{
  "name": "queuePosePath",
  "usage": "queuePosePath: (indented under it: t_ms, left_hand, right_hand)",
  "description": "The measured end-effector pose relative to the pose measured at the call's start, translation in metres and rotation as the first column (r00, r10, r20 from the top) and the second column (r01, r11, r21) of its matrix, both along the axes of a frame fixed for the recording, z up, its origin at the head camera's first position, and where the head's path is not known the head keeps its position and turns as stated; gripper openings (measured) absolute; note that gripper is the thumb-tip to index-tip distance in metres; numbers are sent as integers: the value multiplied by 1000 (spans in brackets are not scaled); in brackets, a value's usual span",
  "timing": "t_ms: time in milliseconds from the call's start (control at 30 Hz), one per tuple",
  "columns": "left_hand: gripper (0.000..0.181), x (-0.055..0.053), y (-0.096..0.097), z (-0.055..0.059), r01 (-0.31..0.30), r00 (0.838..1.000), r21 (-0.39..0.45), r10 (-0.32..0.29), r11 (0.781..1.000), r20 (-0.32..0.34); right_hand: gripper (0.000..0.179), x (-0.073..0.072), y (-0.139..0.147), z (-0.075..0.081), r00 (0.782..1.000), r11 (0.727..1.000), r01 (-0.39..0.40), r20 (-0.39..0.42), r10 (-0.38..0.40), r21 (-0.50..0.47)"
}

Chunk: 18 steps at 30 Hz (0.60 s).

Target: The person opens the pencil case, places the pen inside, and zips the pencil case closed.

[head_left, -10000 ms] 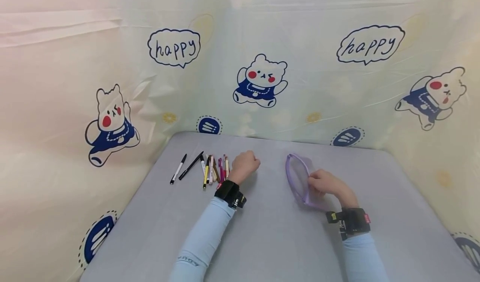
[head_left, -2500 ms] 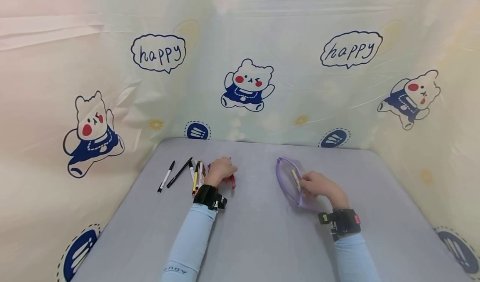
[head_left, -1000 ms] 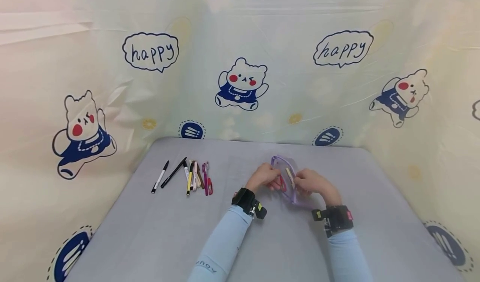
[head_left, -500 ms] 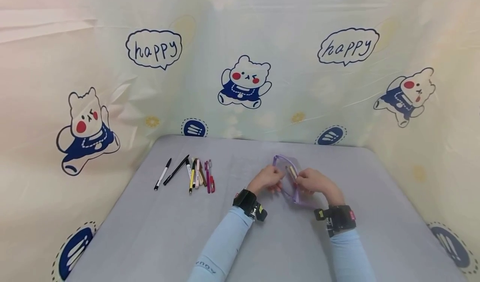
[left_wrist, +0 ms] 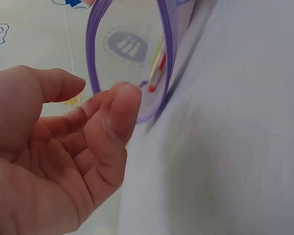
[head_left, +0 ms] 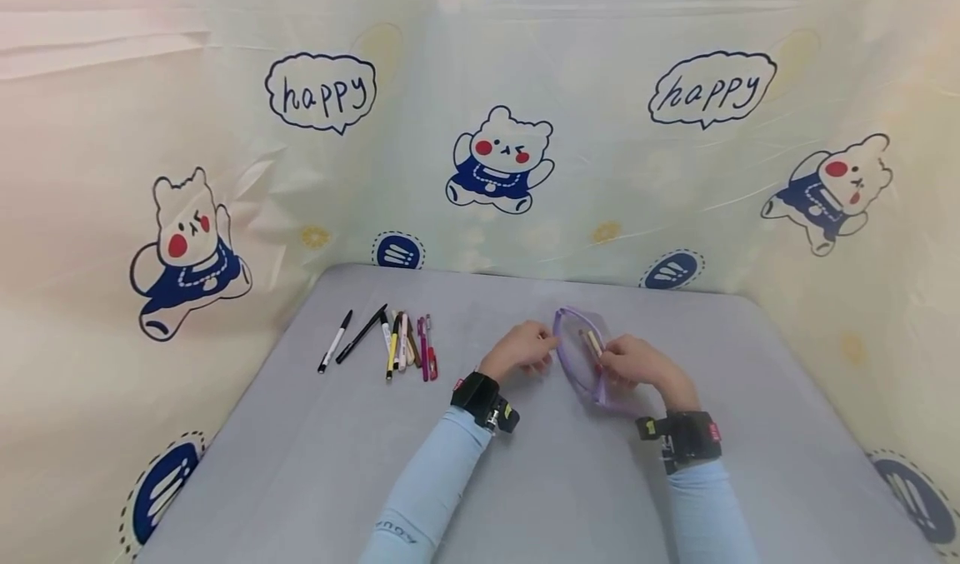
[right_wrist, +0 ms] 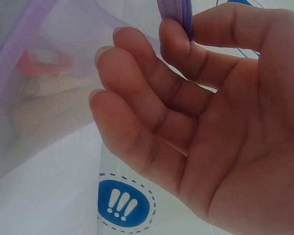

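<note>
A purple mesh zip pouch (head_left: 576,364) stands with its mouth facing left on the table. My right hand (head_left: 637,364) pinches the zipper edge between thumb and forefinger, as the right wrist view shows; the other right fingers (right_wrist: 137,98) lie along the mesh. Inside the pouch are several pens (head_left: 591,343), among them a red-ended one (left_wrist: 159,68). My left hand (head_left: 525,347) is just left of the mouth, fingers loosely bent, thumb apart from them, holding nothing. Left of it lies a group of pens (head_left: 405,343), including yellow, pink, brown, purple and red ones.
A white pen with a black cap (head_left: 335,341) and a black pen (head_left: 362,334) lie at the far left of the group. The grey table (head_left: 540,481) ends at a printed curtain (head_left: 600,172) behind and at both sides.
The left hand carried a red pen from the group to the pouch and let go of it inside. It has since drawn back slightly left. The right hand keeps its pinch on the pouch.
</note>
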State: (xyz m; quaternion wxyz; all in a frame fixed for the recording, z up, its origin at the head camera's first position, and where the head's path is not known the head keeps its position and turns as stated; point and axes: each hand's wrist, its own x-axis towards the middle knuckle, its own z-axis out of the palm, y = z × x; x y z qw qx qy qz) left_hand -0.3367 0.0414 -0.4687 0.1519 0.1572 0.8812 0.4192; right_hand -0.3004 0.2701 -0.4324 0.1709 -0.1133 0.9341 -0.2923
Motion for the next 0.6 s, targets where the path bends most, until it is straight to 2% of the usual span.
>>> queuePosePath:
  t_ms: [133, 333, 600]
  left_hand:
    - [28, 0, -15, 5, -13, 999, -26, 12, 1000, -42]
    - [26, 0, -34, 12, -57, 997, -42, 55, 997, -46]
    - [25, 0, -52, 12, -103, 994, -83, 99, 991, -53]
  right_hand:
    - [25, 0, 0, -1, 1000, 1000, -8, -3, 8, 19]
    - [26, 0, 1, -2, 1000, 1000, -12, -5, 12, 9]
    - [25, 1, 1, -1, 1000, 1000, -23, 0, 23, -1]
